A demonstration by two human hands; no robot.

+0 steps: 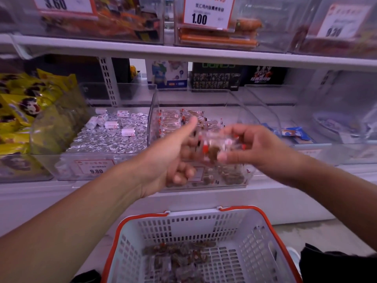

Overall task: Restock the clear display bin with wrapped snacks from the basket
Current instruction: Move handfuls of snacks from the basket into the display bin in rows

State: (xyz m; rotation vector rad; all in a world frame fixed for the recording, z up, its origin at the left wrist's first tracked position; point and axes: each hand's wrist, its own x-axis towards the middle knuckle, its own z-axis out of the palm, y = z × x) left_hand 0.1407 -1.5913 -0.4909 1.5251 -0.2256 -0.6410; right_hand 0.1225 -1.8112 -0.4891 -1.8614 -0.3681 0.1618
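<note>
A blurred clutch of wrapped snacks (212, 149) sits dead centre of the frame, clear wrappers with red ends and brown filling, pinched between both hands right over the clear display bin (155, 111). The right hand (253, 148) has its fingers and thumb curled onto the bundle from the right of centre; the left hand (173, 158) comes in from the lower left, thumb sticking up, lower fingers curled under the same bundle. How firm the left grip is cannot be told through the blur. So the hands are close together, both on the snacks.

The bin already carries a layer of the same snacks, and more lie in the bottom of the white basket (255, 240) with its orange rim, low in the frame, so the job looks partway through.

Now the risks, as a judgement. The wrappers look slick and loose, and a handful shared between two hands could shed a piece or two; anything slipping toward the near edge may miss the bin front and land on the shelf ledge or the floor. The silver foil snacks (106, 137) sit in the next bin just left of centre, so a release drifting left could mix stock. The bin's tall curved side wall stands close to the left thumb, and a knock there could nudge the bin
</note>
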